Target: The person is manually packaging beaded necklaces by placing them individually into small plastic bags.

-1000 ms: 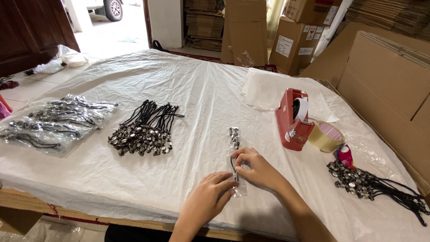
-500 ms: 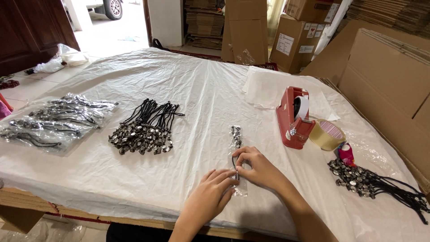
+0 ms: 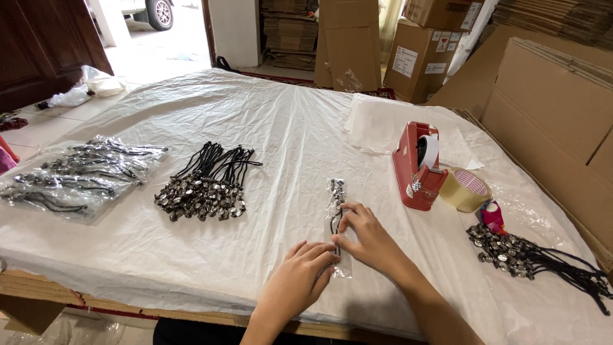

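Work surface: a large table draped in a crinkled white plastic sheet. Cardboard boxes stand behind it, one bearing pale rectangular labels on its face; flat cardboard sheets lean at the right edge.

On the table, by size: a heap of filled clear bags at the left; a loose bunch of black cords with metal pendants near the middle; a second, similar bunch at the right; white paper sheets at the back; a red tape dispenser with a tan tape roll just beside it.

The item in hand is a narrow clear sleeve holding one corded pendant, lying flat near the front edge. The right hand rests on it, fingers pressed against its lower part. The left hand lies flat, fingertips touching the sleeve's lower end.

Judgement: the step is closing or flattening the sleeve's open end. The next move calls for holding the fold steady with one hand while the other seals it, with the cord kept clear of the flap.
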